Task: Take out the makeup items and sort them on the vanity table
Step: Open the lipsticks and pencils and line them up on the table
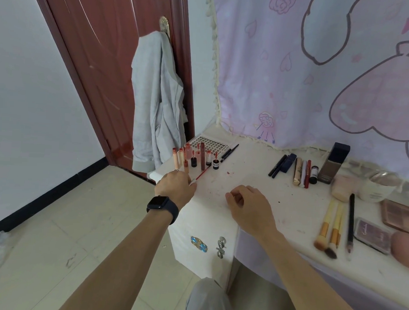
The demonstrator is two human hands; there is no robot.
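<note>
My left hand [175,185] pinches a thin red lip applicator wand [201,174] at the left corner of the white vanity table [252,171]. Just beyond it several lip glosses and small bottles [194,155] stand upright in a cluster. My right hand [246,202] rests on the tabletop with loosely curled fingers, holding nothing. Further right lie black pencils [278,165], a row of concealer and lipstick tubes [304,172], a dark foundation bottle [333,162], makeup brushes [330,227], a long pencil [350,224] and eyeshadow palettes [373,234].
A lash tray [210,142] and black liner pens [229,151] lie behind the glosses. A white jar [377,185] and pink puffs [342,187] sit at right. A grey garment [157,105] hangs on the red door. Pink patterned cloth covers the wall behind. Smudges dot the tabletop.
</note>
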